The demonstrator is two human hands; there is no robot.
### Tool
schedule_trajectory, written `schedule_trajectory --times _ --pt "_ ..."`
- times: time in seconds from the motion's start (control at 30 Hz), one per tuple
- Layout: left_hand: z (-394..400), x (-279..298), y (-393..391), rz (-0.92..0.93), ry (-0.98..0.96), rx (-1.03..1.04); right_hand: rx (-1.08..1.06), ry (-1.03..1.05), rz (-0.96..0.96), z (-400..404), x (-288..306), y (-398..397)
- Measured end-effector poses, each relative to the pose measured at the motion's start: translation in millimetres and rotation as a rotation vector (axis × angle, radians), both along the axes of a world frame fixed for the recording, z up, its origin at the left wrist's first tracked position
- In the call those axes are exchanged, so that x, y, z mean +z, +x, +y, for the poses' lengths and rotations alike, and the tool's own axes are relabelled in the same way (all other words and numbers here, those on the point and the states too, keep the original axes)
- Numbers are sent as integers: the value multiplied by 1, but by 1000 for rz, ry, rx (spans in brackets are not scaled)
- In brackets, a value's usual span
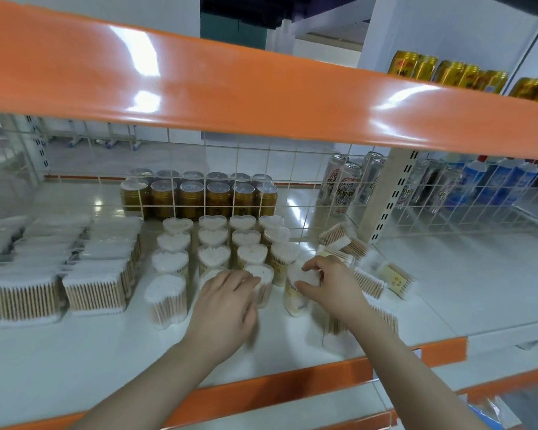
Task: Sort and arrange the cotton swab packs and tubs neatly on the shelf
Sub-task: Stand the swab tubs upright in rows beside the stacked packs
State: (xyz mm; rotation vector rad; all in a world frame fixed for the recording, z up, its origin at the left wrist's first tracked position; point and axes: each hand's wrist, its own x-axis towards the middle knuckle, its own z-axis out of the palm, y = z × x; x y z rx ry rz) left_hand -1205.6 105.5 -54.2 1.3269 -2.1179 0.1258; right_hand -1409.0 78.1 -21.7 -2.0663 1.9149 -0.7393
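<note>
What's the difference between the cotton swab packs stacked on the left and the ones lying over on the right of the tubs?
The left packs stand in tidy rows, side by side; the right packs lie scattered at odd angles. The left packs sit apart from the hands; the right hand, holding a tub, reaches across some of the right packs. Both groups are clear packs of wooden-stick swabs on the same white shelf.

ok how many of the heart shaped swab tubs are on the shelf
16 tubs on the shelf, in four columns of four. The left hand covers the second column's front one; the right hand grips the fourth's. Others may be hidden.
</note>
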Motion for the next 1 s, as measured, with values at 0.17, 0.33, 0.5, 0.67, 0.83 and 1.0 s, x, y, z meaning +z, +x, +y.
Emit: schedule_trajectory --times 0.17,0.33,0.5,0.67,0.83,1.0 --pt "-5 0 -4 -33 31 0 -8 -15 1 3 -4 -2" --pt "-10 0 -5 -73 57 -20 42 -4 122 10 -5 -6" --pt "-15 0 -6 -102 70 -24 102 -37 169 18 -9 -10" --pt "-17 2 -6 -107 68 -46 135 -96 185 26 -15 -9" --pt "-18 3 -6 -113 68 -48 212 -128 165 22 -14 -4" --pt "-19 3 -5 -118 71 -52 199 -47 121 19 -16 4"
